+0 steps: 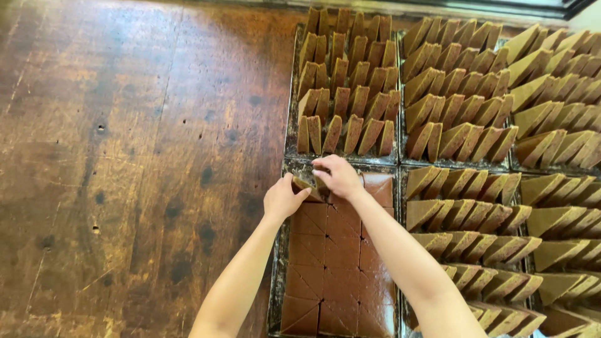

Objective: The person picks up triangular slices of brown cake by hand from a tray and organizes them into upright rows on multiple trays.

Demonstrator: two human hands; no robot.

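A dark metal tray (pixel 276 275) in front of me holds a flat brown slab cut into triangles (pixel 332 263). My left hand (pixel 282 199) and my right hand (pixel 338 176) meet at the tray's far left corner. Both pinch a lifted triangular brown piece (pixel 305 184) there, tilted up off the slab. The far strip of this tray beside the piece shows bare metal.
Other trays (pixel 292 125) behind and to the right hold rows of triangular brown pieces (pixel 460 100) stood on edge, several per row. They sit edge to edge with my tray. A worn, stained wooden table (pixel 125 169) spreads out to the left.
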